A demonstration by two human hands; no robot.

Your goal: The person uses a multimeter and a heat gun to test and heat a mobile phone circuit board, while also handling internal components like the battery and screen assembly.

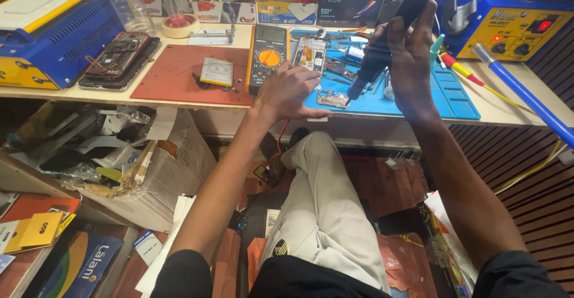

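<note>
Wide tabletop, cream-coloured, running across the upper part of the view, crowded with repair gear. At far left, a blue and yellow machine with a white top plate. At far right, a blue and yellow rework station with a lit red switch. Between them, two work mats: a reddish-brown mat on the left, a blue silicone mat on the right. Beside the blue machine, an opened smartphone, face down, insides showing. On the reddish-brown mat, a flat silver battery. Straddling the gap between the mats, a yellow and grey multimeter, upright toward the back wall.

Raised above the blue silicone mat, right hand, fingers wrapped tight round a black hot-air handpiece; handpiece tilted, nozzle pointing down and left. Just under the nozzle tip, a small circuit board, lying flat near the front edge of the blue silicone mat.

Left hand palm down at the tabletop's front edge, fingers spread and loosely curled, gripping nothing; fingertips just beside the small circuit board, on its left; contact not clear.
</note>
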